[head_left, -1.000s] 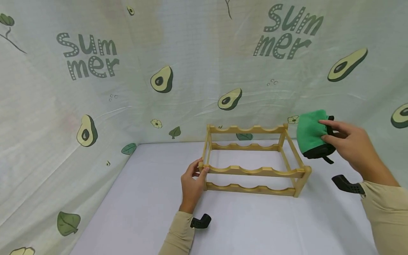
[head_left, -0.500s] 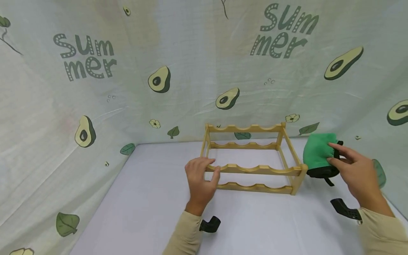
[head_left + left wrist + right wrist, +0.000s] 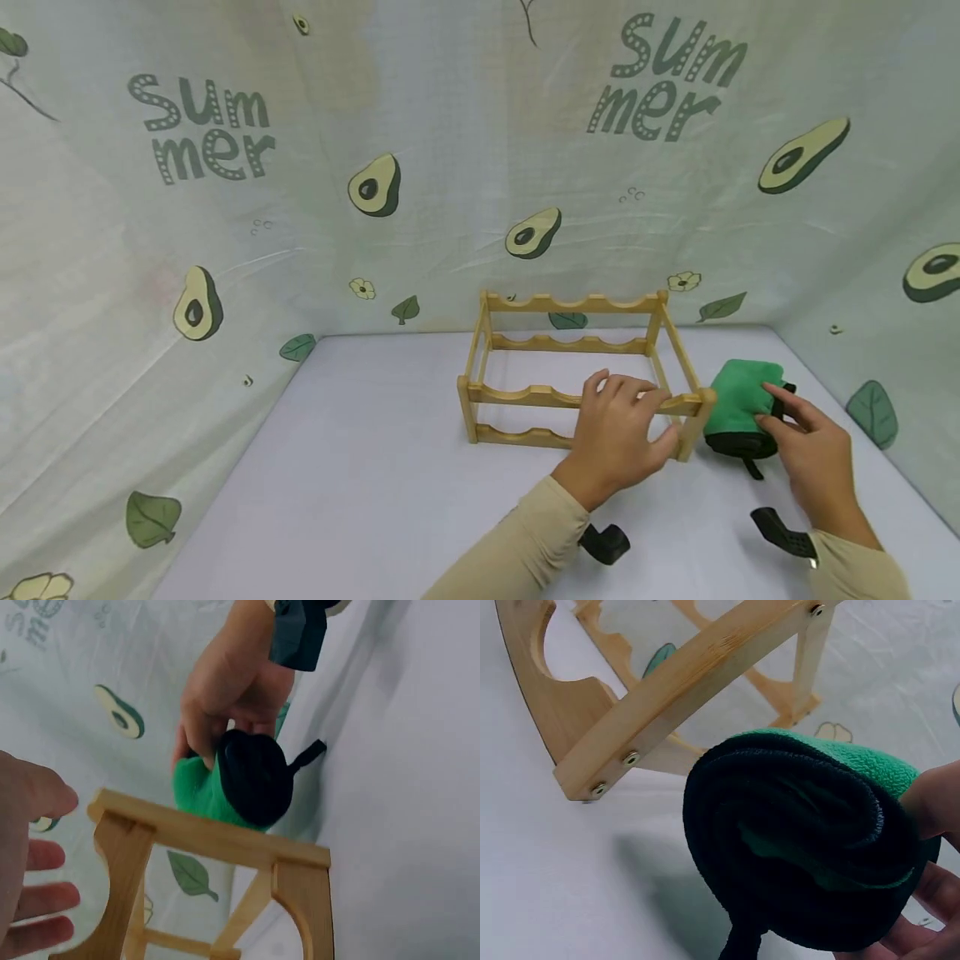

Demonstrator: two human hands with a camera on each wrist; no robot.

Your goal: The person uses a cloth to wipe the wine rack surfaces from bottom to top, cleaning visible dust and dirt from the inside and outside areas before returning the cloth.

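A rolled green towel (image 3: 741, 393) with black edging and a black hanging loop is at the right end of a wooden rack (image 3: 517, 395). My right hand (image 3: 817, 458) holds the roll between thumb and fingers at its right side. Its spiral end faces the camera in the right wrist view, where the towel (image 3: 802, 817) shows a shadow below it. My left hand (image 3: 617, 437) is at the rack's front rail, fingers spread and loosely bent, gripping nothing. In the left wrist view that left hand (image 3: 19, 810) is apart from the rack's end (image 3: 217, 840).
The two-level rack has scalloped rails and stands on a white-covered table (image 3: 360, 483). Behind it hangs a curtain (image 3: 450, 167) printed with avocados and leaves. Black wrist mounts (image 3: 782, 533) sit on both forearms.
My right hand has lowered the rolled towel beside the rack's right end. My left hand has let go of the rack's left corner and moved right along the front rail.
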